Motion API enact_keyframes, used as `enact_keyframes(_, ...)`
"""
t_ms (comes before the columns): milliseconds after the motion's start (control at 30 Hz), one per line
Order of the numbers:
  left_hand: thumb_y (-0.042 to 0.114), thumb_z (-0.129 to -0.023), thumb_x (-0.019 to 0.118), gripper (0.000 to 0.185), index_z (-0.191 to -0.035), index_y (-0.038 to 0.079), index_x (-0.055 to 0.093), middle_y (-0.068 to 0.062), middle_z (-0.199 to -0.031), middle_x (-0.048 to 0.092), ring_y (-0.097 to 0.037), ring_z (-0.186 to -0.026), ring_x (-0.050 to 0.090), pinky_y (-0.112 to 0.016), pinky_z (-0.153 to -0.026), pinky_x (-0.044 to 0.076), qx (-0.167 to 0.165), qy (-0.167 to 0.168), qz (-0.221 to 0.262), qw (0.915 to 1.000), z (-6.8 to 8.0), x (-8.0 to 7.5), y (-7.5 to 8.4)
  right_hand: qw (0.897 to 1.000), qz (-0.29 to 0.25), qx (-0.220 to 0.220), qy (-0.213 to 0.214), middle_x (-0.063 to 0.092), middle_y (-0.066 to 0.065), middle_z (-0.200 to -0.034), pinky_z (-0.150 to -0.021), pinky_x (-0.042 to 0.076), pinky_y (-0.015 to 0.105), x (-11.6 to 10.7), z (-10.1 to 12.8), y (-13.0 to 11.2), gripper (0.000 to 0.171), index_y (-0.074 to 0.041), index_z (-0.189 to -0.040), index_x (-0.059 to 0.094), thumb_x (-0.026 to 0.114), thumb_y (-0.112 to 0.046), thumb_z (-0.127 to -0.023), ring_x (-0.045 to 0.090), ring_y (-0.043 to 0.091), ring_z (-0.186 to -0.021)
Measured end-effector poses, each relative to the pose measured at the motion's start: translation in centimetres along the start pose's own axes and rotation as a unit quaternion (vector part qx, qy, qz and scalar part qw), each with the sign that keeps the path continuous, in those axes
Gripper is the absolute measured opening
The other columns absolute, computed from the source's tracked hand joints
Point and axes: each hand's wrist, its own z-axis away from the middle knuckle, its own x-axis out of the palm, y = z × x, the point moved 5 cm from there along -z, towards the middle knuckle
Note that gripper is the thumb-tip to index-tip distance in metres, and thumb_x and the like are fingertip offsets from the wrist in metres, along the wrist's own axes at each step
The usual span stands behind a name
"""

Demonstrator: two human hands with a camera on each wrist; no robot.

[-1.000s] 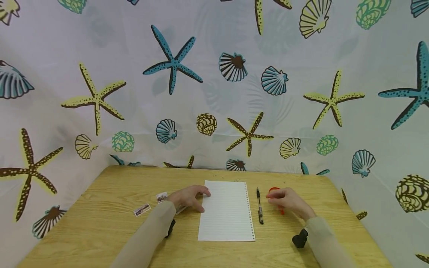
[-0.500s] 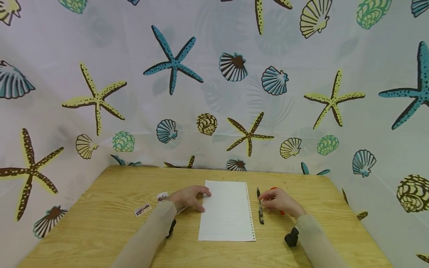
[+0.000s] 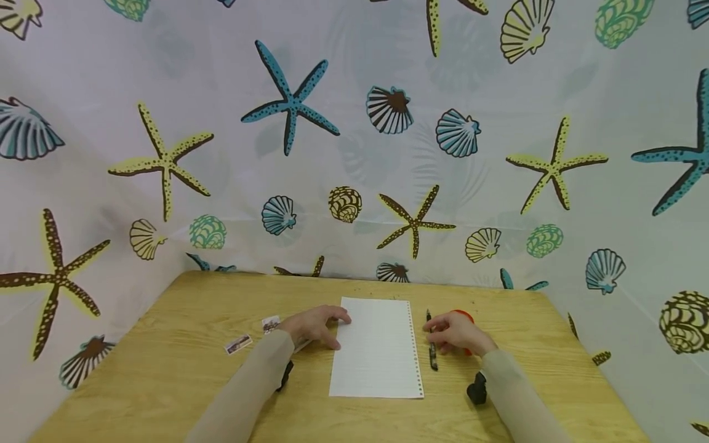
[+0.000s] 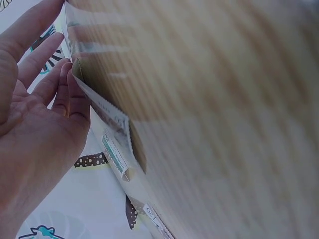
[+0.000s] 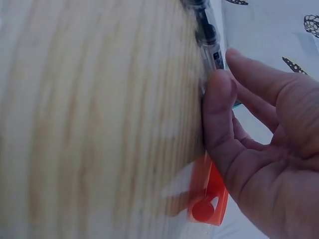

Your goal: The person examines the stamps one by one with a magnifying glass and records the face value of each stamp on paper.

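Pen (image 3: 431, 348) lies unlifted on the counter (image 3: 183, 344); right hand (image 3: 454, 335) touches it, fingers relaxed; left hand (image 3: 312, 327) presses the blank paper (image 3: 379, 351) flat.

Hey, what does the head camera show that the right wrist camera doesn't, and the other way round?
Only the head view shows the lined sheet of paper with the left hand resting at its left edge, two small cards on the table, and the sea-themed backdrop. Only the right wrist view shows, close up, a fingertip touching the pen's clear barrel and the orange object's flat shape with a round knob. Both show the right hand, pen and orange object.
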Motion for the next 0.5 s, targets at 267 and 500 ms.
enact_keyframes(267, 0.009, -0.074, 0.085, 0.054, -0.124, 0.019, 0.065, -0.007, -0.153, 0.043, -0.031, -0.143, 0.035, -0.050, -0.118, 0.026, -0.001, -0.001, -0.005, 1.0000, -0.31, 0.10, -0.06, 0.999, 0.031, 0.015, 0.023, 0.062, 0.005, -0.080, -0.056, 0.056, 0.029, 0.21, -0.22, -0.27, 0.017, -0.008, -0.103, 0.072, 0.073, -0.017, -0.088, 0.058, 0.013, -0.057)
enact_keyframes(500, 0.009, -0.074, 0.085, 0.055, -0.125, 0.020, 0.065, -0.006, -0.154, 0.042, -0.031, -0.144, 0.034, -0.050, -0.119, 0.024, -0.010, 0.001, -0.007, 0.9999, -0.21, -0.03, -0.17, 0.997, 0.071, 0.004, 0.032, 0.061, 0.004, -0.077, -0.053, 0.054, 0.028, 0.38, -0.49, -0.70, 0.007, -0.010, -0.092, 0.070, 0.073, -0.015, -0.088, 0.056, 0.014, -0.054)
